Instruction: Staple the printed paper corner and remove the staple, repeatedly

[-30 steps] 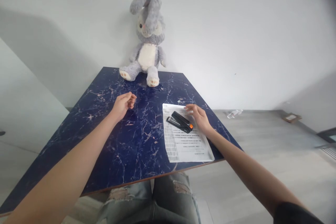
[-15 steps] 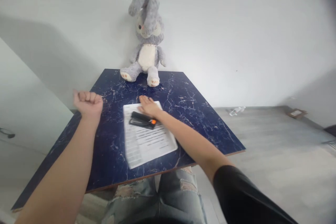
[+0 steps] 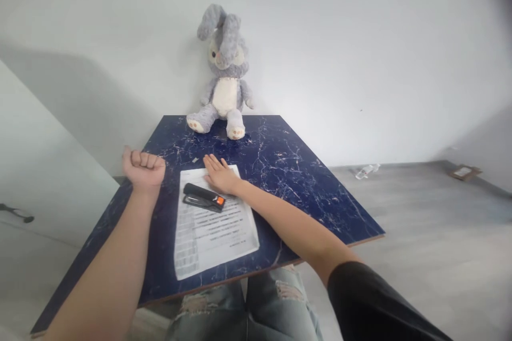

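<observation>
A printed sheet of paper point(image 3: 224, 240) lies on the blue marbled table point(image 3: 288, 176) before me. On its upper half rests a black stapler point(image 3: 203, 198) with an orange patch at its right end. My right hand point(image 3: 219, 175) lies flat across the paper's top edge, fingers spread, just above the stapler. It holds nothing. My left hand point(image 3: 144, 167) is closed in a fist near the table's left edge, apart from the paper. Nothing sticks out of the fist.
A grey plush rabbit point(image 3: 225, 97) sits at the table's back against the wall. A small pale scrap point(image 3: 195, 160) lies left of my right fingertips. On the floor to the right are a clear plastic item point(image 3: 367, 171) and a brown box point(image 3: 464, 172).
The paper and stapler have shifted left and nearer to me on the table, with my right hand moving along. My left hand stays a fist. The view has tilted slightly.
</observation>
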The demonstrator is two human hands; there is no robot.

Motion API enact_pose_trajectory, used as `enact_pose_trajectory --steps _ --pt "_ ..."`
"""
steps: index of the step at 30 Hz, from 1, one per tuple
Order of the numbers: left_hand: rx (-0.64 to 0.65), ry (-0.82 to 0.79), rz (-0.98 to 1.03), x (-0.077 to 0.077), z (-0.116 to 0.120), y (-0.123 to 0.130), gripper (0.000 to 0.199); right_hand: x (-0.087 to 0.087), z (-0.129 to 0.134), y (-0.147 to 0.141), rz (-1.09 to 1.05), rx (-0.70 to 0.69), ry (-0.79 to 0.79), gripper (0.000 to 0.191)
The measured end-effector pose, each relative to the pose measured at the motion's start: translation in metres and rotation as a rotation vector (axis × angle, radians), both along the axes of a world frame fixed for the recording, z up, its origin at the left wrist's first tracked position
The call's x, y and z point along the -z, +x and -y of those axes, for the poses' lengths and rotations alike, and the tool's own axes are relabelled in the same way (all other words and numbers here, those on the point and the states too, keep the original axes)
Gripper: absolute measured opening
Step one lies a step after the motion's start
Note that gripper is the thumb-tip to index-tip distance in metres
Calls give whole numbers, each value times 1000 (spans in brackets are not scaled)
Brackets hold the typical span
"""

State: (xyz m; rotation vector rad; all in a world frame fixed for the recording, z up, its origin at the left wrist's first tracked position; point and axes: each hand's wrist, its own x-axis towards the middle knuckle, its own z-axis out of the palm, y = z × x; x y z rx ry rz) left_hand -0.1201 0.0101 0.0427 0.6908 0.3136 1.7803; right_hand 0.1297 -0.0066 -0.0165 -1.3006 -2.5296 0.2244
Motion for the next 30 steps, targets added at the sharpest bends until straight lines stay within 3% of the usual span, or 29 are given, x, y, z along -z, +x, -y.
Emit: enact_pose_trajectory --steps 4,7,10,13,16,18,20,22,26,30 --pt "85 -79 -64 5 -6 8 61 6 15 59 -7 77 10 68" --pt "114 -139 -244 11 -10 32 61 7 22 98 -43 133 -5 69" --pt "48 -109 -591 24 -7 73 47 -7 28 121 -239 179 18 65" --pt "-118 28 -1119 39 4 113 32 -33 43 123 -547 226 77 44" --pt "-203 225 -1619 49 14 134 21 -54 67 109 -550 2 -65 30" --pt "-227 295 -1805 52 19 137 21 -59 81 98 -427 -172 -149 30" --pt "-204 344 -1869 53 19 136 16 -61 87 93 -336 -219 -162 30" --pt "-148 360 -1822 52 17 132 12 -63 82 102 -332 -169 -154 24" --pt "-68 242 -1601 50 13 125 13 -68 55 163 -484 135 -1 26" --pt "-114 210 -1462 47 13 121 9 -63 32 228 -339 413 78 23"
